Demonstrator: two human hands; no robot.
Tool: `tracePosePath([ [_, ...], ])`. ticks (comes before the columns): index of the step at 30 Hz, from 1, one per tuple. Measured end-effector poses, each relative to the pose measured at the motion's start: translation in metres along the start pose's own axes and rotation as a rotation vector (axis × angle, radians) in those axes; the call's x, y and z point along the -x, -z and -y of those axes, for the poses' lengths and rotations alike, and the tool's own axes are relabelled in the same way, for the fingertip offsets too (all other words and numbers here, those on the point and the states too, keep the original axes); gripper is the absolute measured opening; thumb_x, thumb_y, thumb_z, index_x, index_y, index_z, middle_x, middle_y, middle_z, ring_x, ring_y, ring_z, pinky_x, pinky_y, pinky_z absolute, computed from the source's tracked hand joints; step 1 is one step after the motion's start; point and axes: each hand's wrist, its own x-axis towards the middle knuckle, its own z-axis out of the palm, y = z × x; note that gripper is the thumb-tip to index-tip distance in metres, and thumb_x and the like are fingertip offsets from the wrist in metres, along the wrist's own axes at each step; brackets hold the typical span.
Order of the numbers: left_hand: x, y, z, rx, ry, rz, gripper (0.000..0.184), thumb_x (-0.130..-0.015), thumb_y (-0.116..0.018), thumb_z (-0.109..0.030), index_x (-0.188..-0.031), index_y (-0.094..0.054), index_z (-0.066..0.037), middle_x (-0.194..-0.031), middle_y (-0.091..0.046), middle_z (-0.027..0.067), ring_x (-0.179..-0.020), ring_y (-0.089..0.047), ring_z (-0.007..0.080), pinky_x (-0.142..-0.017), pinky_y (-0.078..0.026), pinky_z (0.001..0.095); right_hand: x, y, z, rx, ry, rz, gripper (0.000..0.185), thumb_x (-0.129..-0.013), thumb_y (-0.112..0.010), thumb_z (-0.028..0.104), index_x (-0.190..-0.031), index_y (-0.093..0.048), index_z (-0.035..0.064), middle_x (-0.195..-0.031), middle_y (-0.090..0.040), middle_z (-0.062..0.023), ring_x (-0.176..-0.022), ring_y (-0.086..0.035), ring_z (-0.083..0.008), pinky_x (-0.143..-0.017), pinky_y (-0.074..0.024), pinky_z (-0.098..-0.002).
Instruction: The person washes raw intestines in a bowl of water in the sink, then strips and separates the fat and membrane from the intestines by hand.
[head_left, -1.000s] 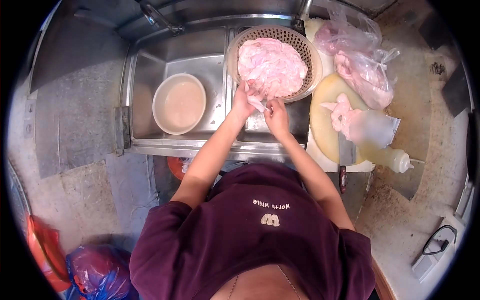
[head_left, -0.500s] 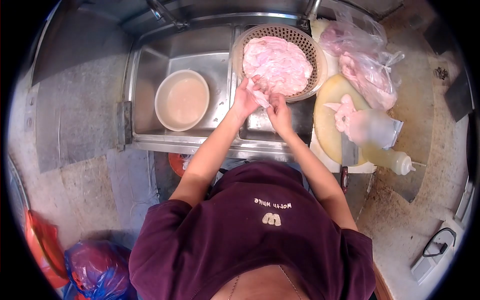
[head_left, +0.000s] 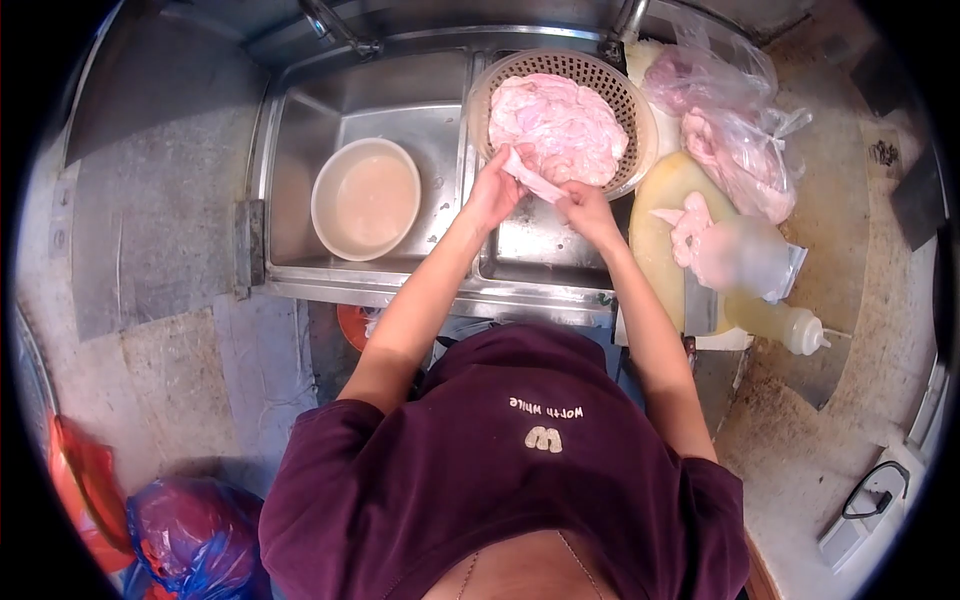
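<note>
A pale pink strip of raw meat (head_left: 535, 182) is stretched between my two hands, over the near rim of the colander. My left hand (head_left: 492, 192) is closed on its left end, and my right hand (head_left: 587, 208) pinches the other end. Just behind them, a heap of similar pale raw meat (head_left: 555, 120) fills much of the beige colander (head_left: 640, 110). The colander sits over the right basin of the steel sink (head_left: 540, 245). Whether the strip still touches the heap is hard to tell.
A round bowl of cloudy liquid (head_left: 366, 200) stands in the left basin. To the right, a cutting board (head_left: 655, 240) bears raw meat pieces (head_left: 690, 225) and a cleaver (head_left: 700, 305). Plastic bags of meat (head_left: 740, 165) lie behind; a squeeze bottle (head_left: 800, 330) lies on its side.
My right hand has moved right and slightly down, away from my left. The strip, bunched between the hands before, is now drawn out longer.
</note>
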Motion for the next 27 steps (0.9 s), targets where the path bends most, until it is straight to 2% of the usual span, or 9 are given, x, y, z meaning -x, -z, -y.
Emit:
tracePosePath([
  [2, 0.0, -0.001, 0.002, -0.025, 0.0, 0.025, 0.038, -0.091, -0.035, -0.036, -0.109, -0.048, -0.005, -0.088, -0.053, 0.0025, -0.083, -0.051, 0.0151, -0.08, -0.04, 0.0319, 0.0, 0.005, 0.0, 0.354, 0.137, -0.255, 0.017, -0.073, -0.055, 0.018, -0.086, -0.06, 0.0064, -0.056, -0.054, -0.0076, -0.048, -0.053, -0.0163, -0.048, -0.0439, -0.0291],
  [3, -0.001, -0.002, 0.004, -0.039, 0.001, 0.038, 0.038, -0.091, -0.035, -0.036, -0.11, -0.048, -0.006, -0.091, -0.053, 0.003, -0.086, -0.051, 0.0151, -0.082, -0.039, 0.0316, 0.006, 0.006, 0.014, 0.506, 0.133, -0.345, 0.021, -0.071, -0.056, 0.024, -0.084, -0.062, 0.0086, -0.058, -0.057, -0.0124, -0.057, -0.058, -0.0264, -0.056, -0.0465, -0.0359],
  [6, 0.0, -0.021, 0.005, -0.108, -0.082, -0.081, 0.039, -0.09, -0.037, -0.037, -0.113, -0.048, -0.007, -0.101, -0.053, 0.0048, -0.096, -0.049, 0.0155, -0.086, -0.037, 0.0307, 0.013, 0.008, 0.024, 0.655, 0.165, -0.395, 0.02, -0.07, -0.059, 0.027, -0.078, -0.06, 0.008, -0.065, -0.061, -0.0117, -0.065, -0.06, -0.0288, -0.06, -0.0473, -0.0395],
  [9, -0.003, -0.02, 0.001, -0.15, -0.11, -0.101, 0.039, -0.089, -0.038, -0.038, -0.111, -0.049, -0.008, -0.109, -0.051, 0.006, -0.103, -0.045, 0.0163, -0.089, -0.035, 0.0309, 0.016, 0.012, 0.026, 0.68, 0.155, -0.399, 0.026, -0.07, -0.061, 0.033, -0.079, -0.061, 0.0086, -0.065, -0.061, -0.0111, -0.066, -0.061, -0.0288, -0.061, -0.048, -0.0384],
  [12, -0.005, -0.024, -0.003, -0.148, -0.128, -0.076, 0.04, -0.089, -0.038, -0.039, -0.111, -0.05, -0.008, -0.101, -0.052, 0.0035, -0.099, -0.047, 0.0159, -0.087, -0.036, 0.0313, 0.017, 0.021, 0.03, 0.582, 0.155, -0.319, 0.034, -0.069, -0.062, 0.04, -0.081, -0.063, 0.0084, -0.067, -0.062, -0.0117, -0.067, -0.061, -0.0282, -0.061, -0.0478, -0.0377],
  [15, -0.005, -0.025, -0.009, -0.148, -0.12, -0.092, 0.041, -0.089, -0.038, -0.04, -0.112, -0.05, -0.008, -0.091, -0.05, 0.0011, -0.094, -0.048, 0.0151, -0.084, -0.037, 0.0315, 0.01, 0.037, 0.02, 0.362, 0.116, -0.059, 0.034, -0.07, -0.063, 0.039, -0.082, -0.064, 0.0078, -0.068, -0.062, -0.0126, -0.066, -0.06, -0.0277, -0.061, -0.047, -0.0374],
  [19, -0.003, -0.027, -0.018, -0.188, -0.154, -0.082, 0.042, -0.09, -0.037, -0.04, -0.113, -0.048, -0.007, -0.084, -0.046, -0.0003, -0.088, -0.048, 0.0138, -0.081, -0.038, 0.0309, 0.002, 0.052, 0.006, 0.625, 0.381, -0.093, 0.018, -0.074, -0.061, 0.024, -0.082, -0.064, 0.0077, -0.065, -0.06, -0.0123, -0.059, -0.059, -0.0245, -0.058, -0.0455, -0.0341],
  [25, -0.006, -0.025, -0.021, -0.132, -0.185, -0.079, 0.04, -0.09, -0.037, -0.039, -0.112, -0.047, -0.007, -0.083, -0.047, -0.0006, -0.083, -0.05, 0.0135, -0.08, -0.04, 0.0295, -0.036, 0.09, -0.008, -0.113, 0.087, -0.208, 0.02, -0.079, -0.053, 0.019, -0.075, -0.061, 0.0005, -0.058, -0.059, -0.007, -0.049, -0.056, -0.0147, -0.048, -0.0441, -0.025],
  [27, -0.008, -0.025, -0.024, -0.095, -0.216, -0.105, 0.038, -0.09, -0.037, -0.039, -0.109, -0.048, -0.007, -0.082, -0.047, -0.0008, -0.082, -0.05, 0.0135, -0.079, -0.04, 0.0293, -0.036, 0.1, 0.0, -0.179, 0.003, -0.288, 0.023, -0.08, -0.052, 0.02, -0.073, -0.059, -0.0003, -0.058, -0.059, -0.0061, -0.046, -0.054, -0.012, -0.044, -0.0424, -0.023],
])
